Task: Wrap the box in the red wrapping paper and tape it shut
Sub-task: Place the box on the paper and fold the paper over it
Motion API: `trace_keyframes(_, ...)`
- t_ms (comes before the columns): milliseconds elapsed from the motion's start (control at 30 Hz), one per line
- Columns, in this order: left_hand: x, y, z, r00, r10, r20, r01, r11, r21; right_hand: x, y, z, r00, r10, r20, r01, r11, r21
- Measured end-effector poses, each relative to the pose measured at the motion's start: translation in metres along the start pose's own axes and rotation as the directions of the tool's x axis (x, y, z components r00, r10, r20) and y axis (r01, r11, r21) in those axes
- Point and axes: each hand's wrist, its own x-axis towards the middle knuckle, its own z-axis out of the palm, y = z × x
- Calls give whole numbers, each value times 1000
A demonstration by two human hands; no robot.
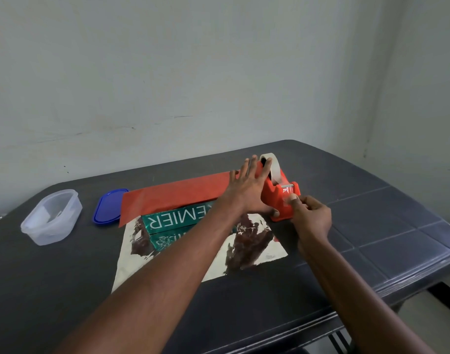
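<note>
A long green box (173, 221) with white lettering lies on the wrapping paper (247, 241), whose silver inner side faces up. One red flap of that paper (173, 194) is folded over the box's far side. A red tape dispenser (282, 198) with a white roll stands at the box's right end. My left hand (247, 187) lies flat with straight fingers against the dispenser's left side. My right hand (309, 215) pinches the clear tape end (287, 199) at the dispenser's cutter.
A clear plastic tub (51, 217) stands at the left of the dark table (372, 226), with its blue lid (109, 206) beside it. The table's right and near edges are close to my arms. A pale wall rises behind.
</note>
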Motion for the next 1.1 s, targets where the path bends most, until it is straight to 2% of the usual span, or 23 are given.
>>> trace_keyframes(333, -4, -3, 5, 1000, 3, -3, -3, 1000, -1, -1, 5, 1, 997, 75, 23, -75, 997, 25)
trace_keyframes(433, -7, -5, 5, 1000, 1, -9, -1, 1000, -9, -4, 12, -3, 1000, -25, 8, 25, 999, -46)
trace_keyframes(533, -15, -14, 1, 999, -12, -30, 11, 999, -41, -7, 9, -6, 978, -209, 25, 211, 968, -136)
trace_keyframes(633, -26, -28, -9, 996, -26, -89, 22, 999, -41, -15, -3, -7, 917, -385, 101, 397, 899, -182)
trace_keyframes(800, -61, -64, -19, 991, -83, -103, 83, 997, -8, -31, -31, 10, 809, -514, 284, 573, 797, -190)
trace_keyframes(1000, -109, -101, -15, 983, -159, -95, 164, 985, 48, -35, -52, 58, 655, -523, 545, 704, 685, -188)
trace_keyframes(1100, -129, -111, -15, 971, -140, -195, 150, 988, 37, -37, -60, 89, 571, -512, 642, 769, 608, -200)
